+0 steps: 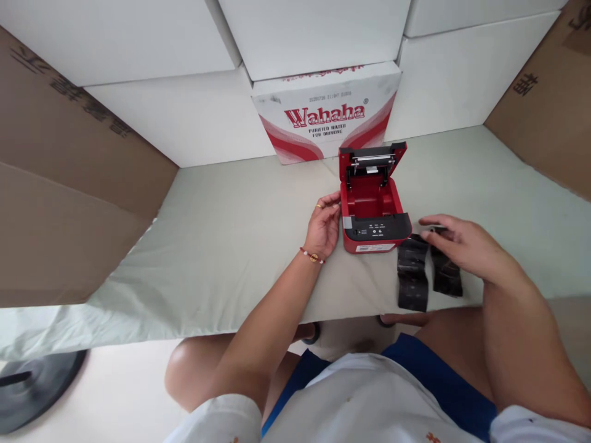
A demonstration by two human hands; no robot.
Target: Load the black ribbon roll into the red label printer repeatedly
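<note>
A small red-and-black printer (373, 232) rests on the cloth-covered table with its lid (373, 159) raised. Its red inner bay is exposed, and no roll shows inside. My left hand (324, 226) is closed against the printer's left side, fingertips touching the casing. To the right of the printer, my right hand (462, 243) pinches a glossy black strip (412, 277) between thumb and fingers. One wavy length hangs or lies toward the table's front edge. Another black length (447, 274) shows beneath the hand; whether the two are joined is hidden by my fingers.
A white and red water carton (330, 120) stands behind the printer, against stacked white boxes (318, 37). Brown cardboard panels flank the left (69, 184) and right (545, 98). The pale green cloth (221, 246) drapes over the front edge. A black round base (41, 387) sits on the floor.
</note>
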